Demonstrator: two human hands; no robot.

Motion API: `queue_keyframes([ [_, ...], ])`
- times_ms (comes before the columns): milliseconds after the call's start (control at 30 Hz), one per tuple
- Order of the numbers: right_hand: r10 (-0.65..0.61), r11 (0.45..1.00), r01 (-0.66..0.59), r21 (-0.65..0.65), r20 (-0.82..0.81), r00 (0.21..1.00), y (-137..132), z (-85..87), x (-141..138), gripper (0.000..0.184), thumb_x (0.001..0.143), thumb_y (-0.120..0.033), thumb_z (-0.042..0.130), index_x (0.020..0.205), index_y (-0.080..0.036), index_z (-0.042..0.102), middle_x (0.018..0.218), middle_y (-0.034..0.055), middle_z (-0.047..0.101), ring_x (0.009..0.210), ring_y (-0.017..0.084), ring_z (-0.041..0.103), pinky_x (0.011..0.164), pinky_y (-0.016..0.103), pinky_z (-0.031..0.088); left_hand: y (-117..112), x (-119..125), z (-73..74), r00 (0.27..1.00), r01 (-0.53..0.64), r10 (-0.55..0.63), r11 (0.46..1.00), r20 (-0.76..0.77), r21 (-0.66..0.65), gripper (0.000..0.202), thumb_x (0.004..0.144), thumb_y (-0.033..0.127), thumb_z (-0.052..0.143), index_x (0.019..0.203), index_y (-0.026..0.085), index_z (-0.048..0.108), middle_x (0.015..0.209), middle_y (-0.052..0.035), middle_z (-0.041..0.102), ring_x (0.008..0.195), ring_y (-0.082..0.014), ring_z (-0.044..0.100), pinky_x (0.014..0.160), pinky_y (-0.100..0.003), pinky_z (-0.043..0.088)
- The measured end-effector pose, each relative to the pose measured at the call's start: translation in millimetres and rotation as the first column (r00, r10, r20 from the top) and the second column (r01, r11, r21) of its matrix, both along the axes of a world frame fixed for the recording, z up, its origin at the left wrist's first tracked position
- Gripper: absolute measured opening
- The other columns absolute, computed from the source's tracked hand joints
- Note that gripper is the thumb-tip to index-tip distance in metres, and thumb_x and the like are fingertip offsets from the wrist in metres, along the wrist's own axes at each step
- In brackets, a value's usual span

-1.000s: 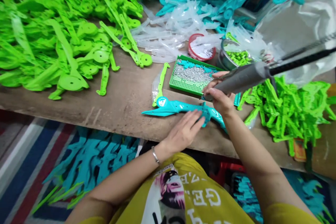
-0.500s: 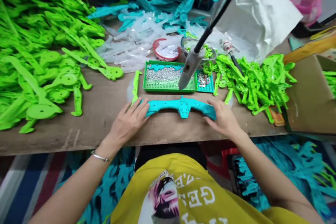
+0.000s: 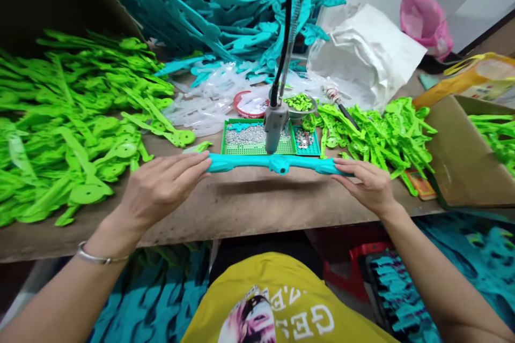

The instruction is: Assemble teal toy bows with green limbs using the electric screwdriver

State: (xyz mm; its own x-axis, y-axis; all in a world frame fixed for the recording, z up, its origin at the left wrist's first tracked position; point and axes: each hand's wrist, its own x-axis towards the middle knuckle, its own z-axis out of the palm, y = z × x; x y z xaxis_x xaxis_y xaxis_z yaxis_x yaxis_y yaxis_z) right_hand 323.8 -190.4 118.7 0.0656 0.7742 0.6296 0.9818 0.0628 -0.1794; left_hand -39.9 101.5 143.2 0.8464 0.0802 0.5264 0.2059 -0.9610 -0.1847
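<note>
Shirt (image 3: pixel 273 270): bold mustard yellow, and what a splash of colour at the bottom of the view!
Lettering (image 3: pixel 298 326): here come chunky white capitals, running right across the front.
Print (image 3: pixel 251 321): pink, black and white, just beside those letters (the lower edge cuts it off).
Bracelet (image 3: pixel 98 259): slim, silver-coloured, gleaming around the left wrist (image 3: pixel 116 238).
Lap: black cloth (image 3: pixel 225 253), showing beyond the shirt.

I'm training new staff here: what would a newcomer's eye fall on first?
Probably the green heap at the left of the table and the turquoise pile at the back. Front and centre, the left hand and right hand hold a turquoise bar by its ends, raised above the table. Just beyond it, a hanging grey tool partly hides the green tray.
</note>
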Motion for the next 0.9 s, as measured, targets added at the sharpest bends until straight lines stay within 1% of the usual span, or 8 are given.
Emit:
queue_keyframes([
  [200, 0.047, 0.998, -0.047, 0.034, 0.005, 0.999, 5.0, 4.0, -9.7, 0.021, 0.080, -0.019, 0.079, 0.098, -0.028, 0.074, 0.104, 0.0039, 0.080, 0.088, 0.025, 0.079, 0.074, 0.040, 0.066, 1.3, -11.0, -0.9, 1.000, -0.008, 0.008, 1.000, 0.024, 0.001, 0.031, 0.094, 0.022, 0.064, 0.125, 0.028, 0.066, 0.126, 0.0045, 0.073, 0.112, -0.0189, 0.070, 0.088, -0.037, 0.059],
  [300, 0.011, 1.000, -0.011, 0.004, -0.022, 1.000, -3.3, -10.5, -31.3, 0.029, 0.081, -0.016, 0.077, 0.106, -0.031, 0.072, 0.108, 0.0055, 0.079, 0.092, 0.028, 0.078, 0.076, 0.046, 0.066, -9.3, -27.1, -6.1, 0.998, -0.024, 0.024, 1.000, -0.055, 0.008, 0.028, 0.094, 0.023, 0.063, 0.121, 0.029, 0.068, 0.124, 0.0025, 0.074, 0.111, -0.0201, 0.071, 0.087, -0.036, 0.059],
  [467, -0.063, 0.996, 0.058, -0.072, -0.072, 0.995, -23.2, -60.2, -78.3, 0.040, 0.081, -0.009, 0.072, 0.115, -0.028, 0.068, 0.112, 0.0098, 0.078, 0.091, 0.031, 0.076, 0.073, 0.051, 0.064, -42.9, -41.3, -37.8, 0.962, -0.081, 0.057, 0.994, -0.268, -0.078, 0.031, 0.097, 0.021, 0.056, 0.126, 0.024, 0.065, 0.114, -0.0043, 0.076, 0.096, -0.0235, 0.072, 0.087, -0.041, 0.057],
  [600, -0.020, 0.996, 0.008, -0.093, -0.133, 0.991, -18.0, -73.4, -86.9, 0.042, 0.081, -0.011, 0.068, 0.118, -0.029, 0.066, 0.114, 0.0095, 0.077, 0.092, 0.031, 0.076, 0.075, 0.051, 0.065, -63.4, -17.1, -66.9, 0.967, -0.092, 0.035, 0.972, -0.253, -0.217, 0.052, 0.094, 0.016, 0.050, 0.145, 0.018, 0.048, 0.135, -0.0134, 0.065, 0.120, -0.0281, 0.063, 0.104, -0.047, 0.049],
  [667, -0.009, 0.998, 0.000, -0.058, -0.150, 0.989, -3.4, -64.7, -68.3, 0.042, 0.082, -0.014, 0.066, 0.118, -0.035, 0.064, 0.114, 0.0067, 0.077, 0.093, 0.032, 0.076, 0.075, 0.051, 0.065, -66.9, 1.2, -78.6, 0.974, -0.073, 0.010, 0.961, -0.228, -0.268, 0.061, 0.091, 0.015, 0.050, 0.152, 0.016, 0.040, 0.142, -0.0149, 0.060, 0.128, -0.0281, 0.057, 0.111, -0.047, 0.044],
  [733, -0.064, 0.998, 0.064, -0.002, -0.126, 0.990, 18.0, -49.6, -31.7, 0.038, 0.083, -0.019, 0.062, 0.114, -0.041, 0.064, 0.111, 0.0041, 0.077, 0.094, 0.033, 0.075, 0.075, 0.054, 0.065, -65.3, 17.7, -89.0, 0.975, -0.078, 0.012, 0.953, -0.221, -0.294, 0.065, 0.090, 0.016, 0.050, 0.154, 0.015, 0.035, 0.138, -0.0151, 0.062, 0.125, -0.0283, 0.059, 0.110, -0.048, 0.043],
  [800, -0.180, 0.983, 0.184, 0.027, -0.118, 0.977, 44.1, -32.3, 18.2, 0.033, 0.086, -0.021, 0.057, 0.115, -0.035, 0.065, 0.111, 0.0098, 0.076, 0.100, 0.036, 0.073, 0.084, 0.061, 0.061, -60.1, 29.7, -97.7, 0.970, -0.120, 0.048, 0.948, -0.239, -0.295, 0.062, 0.092, 0.018, 0.050, 0.152, 0.015, 0.037, 0.125, -0.0137, 0.068, 0.112, -0.0283, 0.065, 0.100, -0.046, 0.049],
  [900, -0.397, 0.917, 0.399, -0.022, -0.162, 0.903, 85.9, -11.9, 96.7, 0.031, 0.089, -0.017, 0.046, 0.110, -0.015, 0.068, 0.103, 0.0195, 0.074, 0.101, 0.038, 0.070, 0.089, 0.064, 0.055, -52.9, 38.1, -102.6, 0.949, -0.161, 0.069, 0.944, -0.307, -0.288, 0.046, 0.094, 0.017, 0.051, 0.140, 0.016, 0.049, 0.111, -0.0112, 0.070, 0.099, -0.0275, 0.067, 0.087, -0.041, 0.053],
])
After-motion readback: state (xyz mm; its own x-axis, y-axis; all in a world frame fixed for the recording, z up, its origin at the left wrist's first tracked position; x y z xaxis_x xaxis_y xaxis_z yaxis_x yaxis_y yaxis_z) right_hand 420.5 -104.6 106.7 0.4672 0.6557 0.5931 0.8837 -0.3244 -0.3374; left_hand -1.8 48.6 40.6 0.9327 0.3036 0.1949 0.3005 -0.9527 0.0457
